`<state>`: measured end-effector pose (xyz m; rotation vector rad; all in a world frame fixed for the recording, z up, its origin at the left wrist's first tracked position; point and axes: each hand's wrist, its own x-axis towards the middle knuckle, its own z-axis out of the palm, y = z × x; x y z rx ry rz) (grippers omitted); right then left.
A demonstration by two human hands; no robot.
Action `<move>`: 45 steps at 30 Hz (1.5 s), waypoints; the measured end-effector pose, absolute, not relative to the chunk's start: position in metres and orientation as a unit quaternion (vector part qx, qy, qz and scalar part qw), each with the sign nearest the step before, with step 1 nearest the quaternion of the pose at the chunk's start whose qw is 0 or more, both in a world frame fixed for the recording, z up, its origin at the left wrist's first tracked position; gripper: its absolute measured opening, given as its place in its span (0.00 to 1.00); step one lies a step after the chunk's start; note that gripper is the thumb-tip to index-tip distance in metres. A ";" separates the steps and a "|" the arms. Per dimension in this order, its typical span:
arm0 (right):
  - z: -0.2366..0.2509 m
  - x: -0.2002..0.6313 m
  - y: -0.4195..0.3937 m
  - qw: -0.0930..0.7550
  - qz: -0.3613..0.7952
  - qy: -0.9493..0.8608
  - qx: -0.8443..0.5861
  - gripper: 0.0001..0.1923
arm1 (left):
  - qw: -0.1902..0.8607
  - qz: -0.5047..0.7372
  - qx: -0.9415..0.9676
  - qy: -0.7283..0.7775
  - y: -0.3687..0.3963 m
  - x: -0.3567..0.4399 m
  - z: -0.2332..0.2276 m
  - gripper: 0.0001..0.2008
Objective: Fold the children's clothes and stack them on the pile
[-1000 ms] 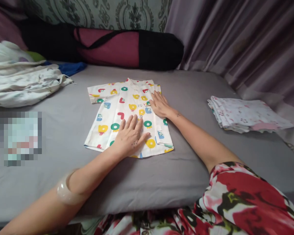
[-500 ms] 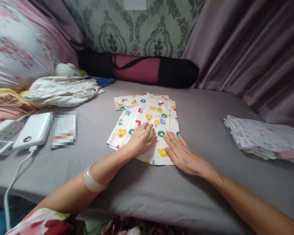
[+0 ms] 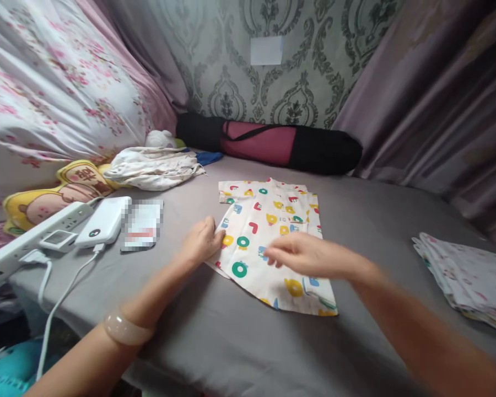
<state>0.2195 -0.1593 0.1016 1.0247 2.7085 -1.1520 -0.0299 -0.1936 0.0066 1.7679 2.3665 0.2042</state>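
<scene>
Room: damask-patterned wall (image 3: 240, 94) at the back, grey-purple curtain (image 3: 430, 99) on the right, pink floral fabric (image 3: 53, 94) hanging on the left.

Surface: bed (image 3: 215, 336) under a grey sheet, filling most of the view. A black and maroon roll bag (image 3: 273, 144) lies along its far edge against the wall. A rumpled pile of white laundry (image 3: 155, 168) sits far left; a stack of folded cloths (image 3: 467, 275) sits at the right edge, well apart from the hands.

Small printed shirt (image 3: 268, 231), white with coloured shapes, lies flat near the bed's middle, collar toward the wall.

Near left edge: yellow cartoon cushion (image 3: 49, 196), white power strip (image 3: 33, 234), white power bank (image 3: 103, 221) with its cable running off the bed.

Left hand (image 3: 200, 242): fingers curled, pinching the shirt's left edge. Right hand (image 3: 301, 255): blurred, fingers loosely apart, holding nothing, just above the shirt's lower half; contact cannot be told.
</scene>
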 end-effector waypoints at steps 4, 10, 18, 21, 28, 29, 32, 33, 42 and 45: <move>0.076 0.147 -0.100 -0.059 -0.468 0.785 0.401 0.12 | 0.097 0.079 0.575 0.808 -0.198 -0.023 0.008 0.14; 0.051 0.046 -0.038 -0.117 -0.254 0.810 0.516 0.08 | 0.185 0.155 0.545 0.803 -0.202 -0.033 0.007 0.14; 0.016 -0.015 -0.017 -0.069 -0.168 0.796 0.578 0.24 | 0.247 0.202 0.558 0.766 -0.205 -0.041 0.007 0.19; 0.010 -0.013 -0.018 -0.077 -0.138 0.816 0.557 0.21 | 0.250 0.193 0.564 0.763 -0.206 -0.039 0.009 0.18; 0.018 0.021 0.002 -0.149 -0.259 0.777 0.554 0.08 | 0.243 0.216 0.572 0.753 -0.209 -0.031 0.013 0.14; 0.020 0.030 0.006 -0.184 -0.286 0.751 0.566 0.07 | 0.244 0.226 0.573 0.749 -0.210 -0.029 0.015 0.13; 0.030 0.060 0.014 -0.291 -0.367 0.672 0.574 0.07 | 0.246 0.268 0.583 0.727 -0.212 -0.019 0.020 0.11; 0.034 0.071 0.015 -0.323 -0.394 0.644 0.570 0.06 | 0.240 0.281 0.591 0.717 -0.213 -0.014 0.021 0.10; 0.028 0.170 0.007 -0.427 -0.464 0.504 0.590 0.03 | 0.116 0.274 0.758 0.581 -0.218 0.029 0.016 0.08; 0.010 0.186 0.003 -0.405 -0.453 0.506 0.613 0.07 | 0.113 0.219 0.801 0.545 -0.218 0.039 0.007 0.08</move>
